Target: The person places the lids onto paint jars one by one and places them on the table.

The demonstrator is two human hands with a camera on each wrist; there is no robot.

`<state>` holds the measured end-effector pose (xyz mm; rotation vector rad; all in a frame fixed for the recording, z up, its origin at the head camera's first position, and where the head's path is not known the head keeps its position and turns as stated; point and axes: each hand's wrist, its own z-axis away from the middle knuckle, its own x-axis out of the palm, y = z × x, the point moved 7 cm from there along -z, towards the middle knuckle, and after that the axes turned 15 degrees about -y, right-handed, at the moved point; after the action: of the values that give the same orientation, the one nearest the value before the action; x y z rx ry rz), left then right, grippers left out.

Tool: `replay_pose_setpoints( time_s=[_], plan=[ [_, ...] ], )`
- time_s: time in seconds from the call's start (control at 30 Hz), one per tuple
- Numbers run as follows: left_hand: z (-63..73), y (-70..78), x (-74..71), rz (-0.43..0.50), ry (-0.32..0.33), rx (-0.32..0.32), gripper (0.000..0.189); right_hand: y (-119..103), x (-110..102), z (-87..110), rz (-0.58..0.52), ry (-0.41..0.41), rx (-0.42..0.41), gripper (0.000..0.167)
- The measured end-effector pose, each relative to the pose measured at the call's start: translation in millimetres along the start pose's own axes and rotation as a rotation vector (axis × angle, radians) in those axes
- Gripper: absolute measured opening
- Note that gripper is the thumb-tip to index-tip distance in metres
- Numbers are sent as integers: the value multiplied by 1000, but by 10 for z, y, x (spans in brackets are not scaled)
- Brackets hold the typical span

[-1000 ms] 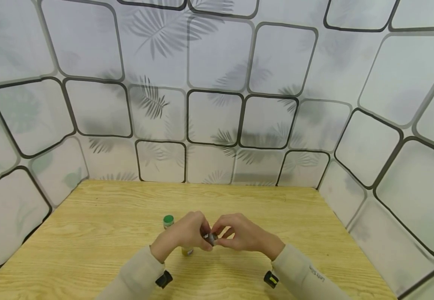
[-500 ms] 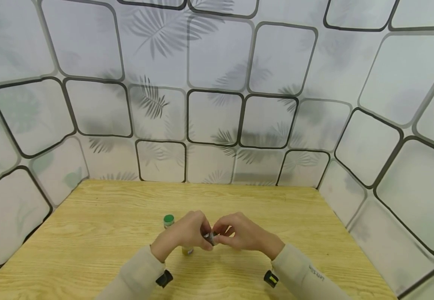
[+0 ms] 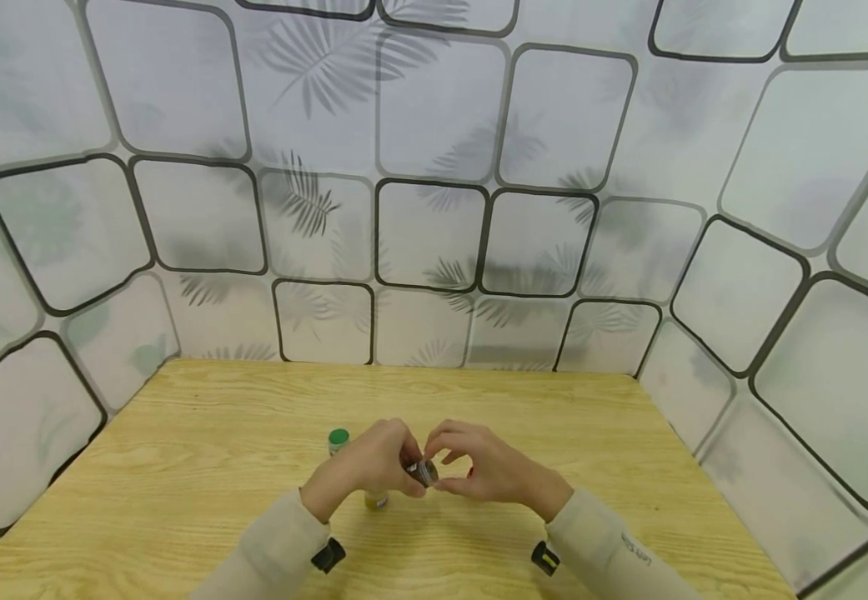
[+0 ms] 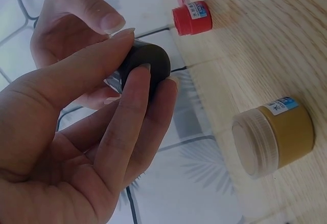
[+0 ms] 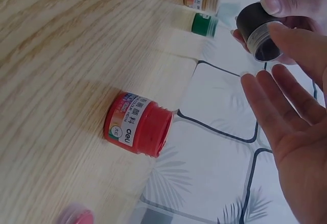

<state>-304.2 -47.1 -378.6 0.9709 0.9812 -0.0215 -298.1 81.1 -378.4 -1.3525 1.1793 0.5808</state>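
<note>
Well short of the far edge of the table, our left hand grips the dark jar, its axis pointing clear-end-first at our wide-spread right hand.

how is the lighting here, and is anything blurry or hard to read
Head view: bright and even, faint shadows on the table, text on the yellow jar too small to read. Left wrist view: dimmer, the black jar nearly without detail. Right wrist view: also dim, but "deli" reads on the red jar; the pink object at the bottom edge looks soft.
</note>
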Motion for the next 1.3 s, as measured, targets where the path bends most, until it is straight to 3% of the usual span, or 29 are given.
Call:
replay_pose_setpoints(
  time_s=[0.4,0.9,1.3],
  plan=[
    [-10,13,3,11,-8,8,10,-87,5,-32,-31,21,-76,24],
    [-20,12,-32,5,-9,12,10,-34,-7,-54,-47,-6,-17,17],
    [-30,23,-44,-7,-3,15,11,14,-20,-64,-113,-41,104,18]
  ],
)
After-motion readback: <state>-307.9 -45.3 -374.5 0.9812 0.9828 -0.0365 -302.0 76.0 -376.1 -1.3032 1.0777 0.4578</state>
